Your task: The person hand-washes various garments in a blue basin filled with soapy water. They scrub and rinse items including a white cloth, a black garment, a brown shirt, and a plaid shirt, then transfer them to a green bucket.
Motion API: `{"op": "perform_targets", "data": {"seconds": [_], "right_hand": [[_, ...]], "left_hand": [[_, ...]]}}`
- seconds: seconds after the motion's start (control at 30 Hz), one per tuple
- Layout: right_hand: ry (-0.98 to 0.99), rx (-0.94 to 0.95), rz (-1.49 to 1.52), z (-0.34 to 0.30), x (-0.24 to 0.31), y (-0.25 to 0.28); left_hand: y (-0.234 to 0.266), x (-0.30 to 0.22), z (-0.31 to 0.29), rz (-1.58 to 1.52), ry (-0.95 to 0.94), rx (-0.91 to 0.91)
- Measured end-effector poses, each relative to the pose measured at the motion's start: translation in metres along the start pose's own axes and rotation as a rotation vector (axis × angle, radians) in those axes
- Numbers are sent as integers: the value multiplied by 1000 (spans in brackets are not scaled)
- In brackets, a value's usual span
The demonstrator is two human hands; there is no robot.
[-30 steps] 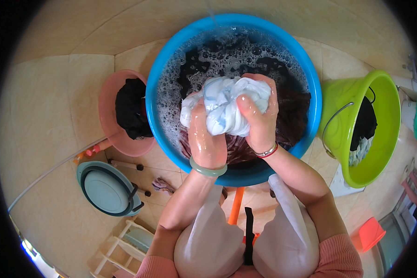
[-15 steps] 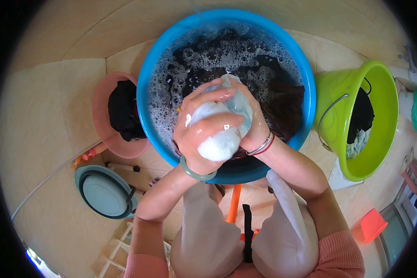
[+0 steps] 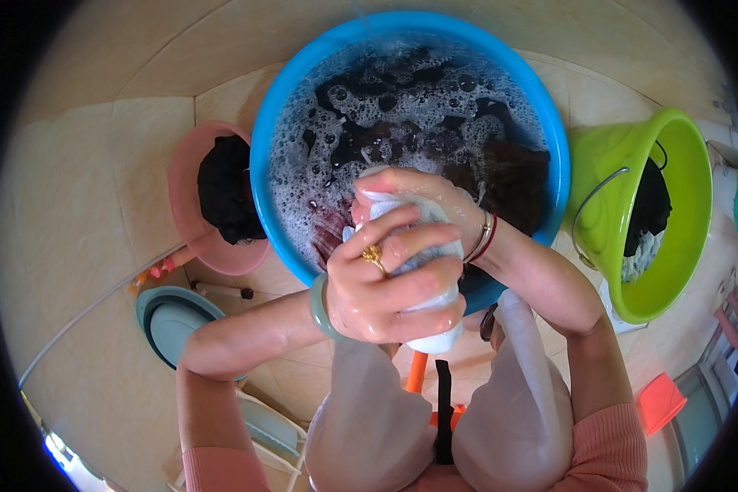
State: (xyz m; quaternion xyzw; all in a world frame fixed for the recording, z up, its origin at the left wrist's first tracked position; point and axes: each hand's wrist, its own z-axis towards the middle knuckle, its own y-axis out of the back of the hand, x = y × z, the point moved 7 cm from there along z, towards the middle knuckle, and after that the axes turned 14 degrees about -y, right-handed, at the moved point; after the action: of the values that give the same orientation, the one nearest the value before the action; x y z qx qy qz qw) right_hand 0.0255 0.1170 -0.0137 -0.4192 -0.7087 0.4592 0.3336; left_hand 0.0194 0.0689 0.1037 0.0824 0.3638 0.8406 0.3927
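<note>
A wet, bunched white cloth [image 3: 429, 216] is squeezed between my two hands over the near part of the blue basin [image 3: 556, 197]. My left hand [image 3: 389, 299], with a gold ring and a pale green bangle, has its fingers wrapped across the cloth's near side. From the far side my right hand [image 3: 444, 199] closes round its other end; bracelets circle that wrist. White folds show between my fingers and below my left hand. In the basin, dark garments [image 3: 512, 184] soak in foamy water, partly hidden by suds and my hands.
At the left a pink basin [image 3: 187, 180] holds black cloth [image 3: 224, 193]. A green bucket [image 3: 594, 176] with dark and pale cloth stands tilted at the right. Grey-green basins [image 3: 176, 320] lean lower left. A hose [image 3: 90, 303] runs along the left; a red-orange container [image 3: 660, 402] sits lower right.
My hands and the cloth have come nearer to me, toward the basin's near rim. My left hand has turned so its back and ring show, and its elbow has swung outward.
</note>
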Motion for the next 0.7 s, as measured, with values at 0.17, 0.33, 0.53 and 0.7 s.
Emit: {"op": "perform_targets", "data": {"seconds": [0.17, 0.33, 0.53, 0.7], "right_hand": [[181, -68, -406, -5, 16, -9], [-13, -186, -483, 4, 16, -12], [239, -306, -2, 2, 10, 37], [650, -602, -380, -43, 29, 51]], "left_hand": [[-4, -9, 2, 18, -19, -12], [-12, -27, -10, 86, -119, 91], [-5, 21, -40, -316, 142, 36], [-10, 60, -107, -571, 1352, -626]]}}
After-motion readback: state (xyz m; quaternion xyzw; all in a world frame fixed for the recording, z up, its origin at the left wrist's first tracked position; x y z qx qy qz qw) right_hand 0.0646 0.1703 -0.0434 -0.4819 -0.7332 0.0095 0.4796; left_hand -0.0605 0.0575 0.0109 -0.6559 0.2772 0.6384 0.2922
